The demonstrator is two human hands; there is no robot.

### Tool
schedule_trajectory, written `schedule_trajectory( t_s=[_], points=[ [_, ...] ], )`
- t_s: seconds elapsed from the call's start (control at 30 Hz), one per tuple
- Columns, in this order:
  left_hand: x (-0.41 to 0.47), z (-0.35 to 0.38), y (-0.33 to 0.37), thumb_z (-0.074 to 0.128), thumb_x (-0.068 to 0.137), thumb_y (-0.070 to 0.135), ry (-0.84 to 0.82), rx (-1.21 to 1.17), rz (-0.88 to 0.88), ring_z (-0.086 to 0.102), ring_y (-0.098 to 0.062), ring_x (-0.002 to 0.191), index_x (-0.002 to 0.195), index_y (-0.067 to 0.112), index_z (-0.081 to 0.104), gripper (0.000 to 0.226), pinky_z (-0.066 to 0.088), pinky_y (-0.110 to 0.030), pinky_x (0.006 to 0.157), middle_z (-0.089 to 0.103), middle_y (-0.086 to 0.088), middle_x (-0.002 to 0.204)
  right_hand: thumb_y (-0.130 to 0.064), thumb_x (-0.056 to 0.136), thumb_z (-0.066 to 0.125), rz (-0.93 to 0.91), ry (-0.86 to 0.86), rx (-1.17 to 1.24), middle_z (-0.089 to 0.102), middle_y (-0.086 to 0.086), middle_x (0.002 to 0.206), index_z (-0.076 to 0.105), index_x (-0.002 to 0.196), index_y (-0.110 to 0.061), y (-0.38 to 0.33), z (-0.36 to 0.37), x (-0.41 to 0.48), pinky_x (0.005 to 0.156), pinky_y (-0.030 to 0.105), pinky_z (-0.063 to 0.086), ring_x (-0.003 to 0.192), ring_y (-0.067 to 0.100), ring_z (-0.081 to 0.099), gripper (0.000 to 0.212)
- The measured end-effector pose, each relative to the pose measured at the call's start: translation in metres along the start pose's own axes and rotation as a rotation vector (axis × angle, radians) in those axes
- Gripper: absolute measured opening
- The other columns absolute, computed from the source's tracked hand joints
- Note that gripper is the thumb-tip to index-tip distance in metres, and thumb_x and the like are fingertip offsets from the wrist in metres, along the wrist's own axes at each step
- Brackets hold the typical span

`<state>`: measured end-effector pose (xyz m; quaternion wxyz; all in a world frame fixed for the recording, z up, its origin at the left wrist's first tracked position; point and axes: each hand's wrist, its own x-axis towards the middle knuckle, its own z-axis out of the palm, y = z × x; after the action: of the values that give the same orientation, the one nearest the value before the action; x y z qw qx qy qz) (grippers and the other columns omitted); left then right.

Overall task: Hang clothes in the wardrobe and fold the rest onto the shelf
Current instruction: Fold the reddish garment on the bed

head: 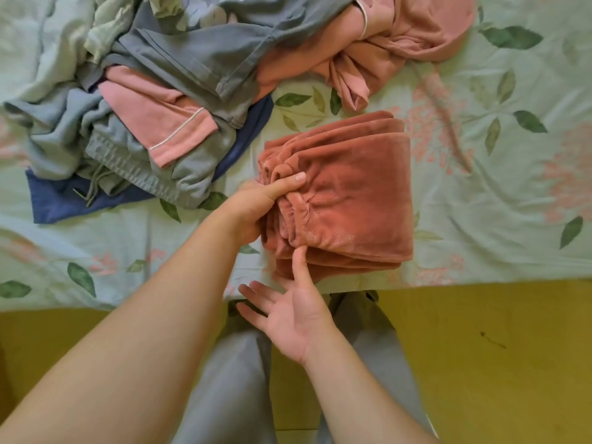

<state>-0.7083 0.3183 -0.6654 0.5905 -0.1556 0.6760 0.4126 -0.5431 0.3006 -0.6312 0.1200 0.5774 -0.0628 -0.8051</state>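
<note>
1 garment looks done: the rust fleece trousers (346,200) lie folded into a thick stack at the near edge of the floral bedsheet (496,155), gathered waistband toward your left. Your left hand (253,206) clamps that waistband end, thumb over the top and fingers out of sight below, which I take as pinning the layers so the stack cannot spring apart. Your right hand (294,318) holds nothing. Its palm faces up with fingers spread, and only its thumb (299,261) touches the stack's near edge, likely ready to slide under for a 2-handed lift toward the shelf. Close by on the left wait unfolded pieces: grey trousers (192,59), a pink piped pyjama piece (160,123), grey-green drawstring bottoms (128,161) and a navy garment (57,200). A crumpled peach top (400,43) lies just beyond the stack. Below the sheet's edge runs a yellow floor (480,347).
</note>
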Motion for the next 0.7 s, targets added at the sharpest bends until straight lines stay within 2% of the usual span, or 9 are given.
schedule_trajectory(
  t_s=[0.07,0.17,0.27,0.37,0.43,0.5,0.57,0.7],
  points=[
    [-0.008,0.005,0.001,0.09,0.068,0.042,0.026,0.011,-0.05,0.075,-0.025,0.1,0.114,0.006,0.071,0.062,0.055,-0.044,0.1,0.077,-0.013,0.104,-0.085,0.056,0.072,-0.027,-0.007,0.045,0.057,0.014,0.122,0.058,0.137,-0.019,0.001,0.002,-0.002,0.098,0.05,0.053,0.106,0.028,0.068,0.106],
    [-0.031,0.021,-0.002,0.093,0.055,0.055,0.119,0.043,-0.062,0.075,-0.021,0.096,0.112,0.015,0.072,0.072,0.056,-0.041,0.096,0.078,-0.006,0.099,-0.086,0.06,0.066,-0.063,0.095,0.096,0.056,0.014,0.131,0.062,0.131,-0.018,0.002,0.002,-0.021,0.096,0.047,0.055,0.111,0.026,0.067,0.099],
    [-0.068,0.049,0.003,0.093,0.049,0.059,0.314,0.079,0.097,0.071,-0.017,0.098,0.117,0.022,0.067,0.082,0.057,-0.041,0.094,0.074,0.001,0.106,-0.087,0.06,0.065,-0.123,0.178,0.178,0.056,0.019,0.133,0.068,0.124,-0.011,-0.007,0.006,-0.056,0.092,0.05,0.057,0.114,0.032,0.066,0.099],
    [-0.114,0.087,0.021,0.09,0.045,0.065,0.373,0.126,0.228,0.066,-0.018,0.1,0.121,0.019,0.056,0.095,0.056,-0.041,0.092,0.068,0.003,0.107,-0.089,0.065,0.061,-0.253,0.142,0.284,0.065,0.022,0.128,0.076,0.115,-0.008,-0.018,0.013,-0.101,0.1,0.056,0.052,0.116,0.039,0.064,0.096],
    [-0.153,0.111,0.04,0.092,0.051,0.059,0.333,0.094,0.264,0.063,-0.018,0.094,0.115,0.015,0.051,0.088,0.054,-0.036,0.089,0.064,0.003,0.098,-0.089,0.069,0.057,-0.378,0.109,0.377,0.072,0.019,0.117,0.077,0.115,-0.013,-0.021,0.021,-0.141,0.103,0.055,0.05,0.115,0.039,0.064,0.09],
    [-0.192,0.13,0.058,0.09,0.045,0.062,0.249,0.05,0.325,0.066,-0.018,0.093,0.116,0.014,0.053,0.093,0.056,-0.039,0.091,0.067,0.001,0.1,-0.085,0.074,0.057,-0.512,0.091,0.49,0.073,0.017,0.113,0.075,0.116,-0.015,-0.015,0.033,-0.185,0.102,0.056,0.05,0.112,0.04,0.065,0.084],
    [-0.232,0.143,0.075,0.088,0.04,0.066,0.166,0.02,0.406,0.068,-0.02,0.097,0.12,0.014,0.054,0.102,0.057,-0.041,0.093,0.069,0.0,0.107,-0.08,0.08,0.057,-0.635,0.06,0.61,0.068,0.018,0.12,0.072,0.117,-0.013,-0.004,0.044,-0.228,0.104,0.057,0.049,0.112,0.041,0.065,0.078],
    [-0.32,0.16,0.103,0.091,0.041,0.065,-0.005,0.013,0.546,0.067,-0.02,0.1,0.125,0.013,0.048,0.108,0.057,-0.039,0.092,0.066,0.0,0.109,-0.072,0.084,0.059,-0.869,-0.086,0.884,0.058,0.017,0.129,0.064,0.126,-0.01,0.031,0.062,-0.303,0.106,0.047,0.049,0.114,0.033,0.063,0.075]
  ],
)
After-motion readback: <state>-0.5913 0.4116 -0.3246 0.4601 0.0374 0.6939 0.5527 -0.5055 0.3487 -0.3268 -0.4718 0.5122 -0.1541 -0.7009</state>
